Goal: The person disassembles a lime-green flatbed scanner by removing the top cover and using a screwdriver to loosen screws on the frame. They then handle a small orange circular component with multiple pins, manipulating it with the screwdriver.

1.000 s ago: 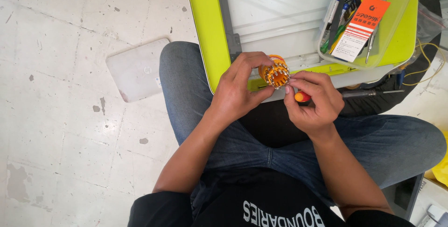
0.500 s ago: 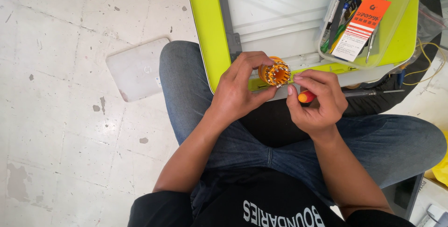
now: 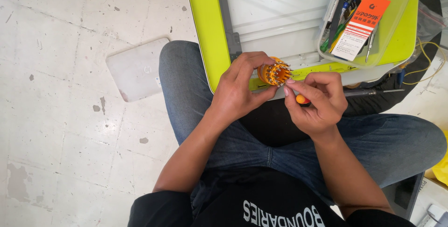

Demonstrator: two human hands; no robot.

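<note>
I sat with my knees apart above the pale tiled floor [image 3: 70, 115]. My left hand [image 3: 242, 91] was clamped on a small round orange plastic bit holder [image 3: 274, 73], its ring of metal bit tips pointing toward my right hand. I held it just in front of the near edge of the lime-green and white machine [image 3: 205, 26] that rested across my lap. My right hand [image 3: 317, 101] was curled shut on a slim tool with an orange and red handle end [image 3: 302, 99], thumb just beside the holder. A clear plastic tray of pens and tools [image 3: 396, 17], with an orange tag [image 3: 359, 26] in it, sat on the machine. A grey flat laptop [image 3: 137, 68] lay on the floor by my left knee.
</note>
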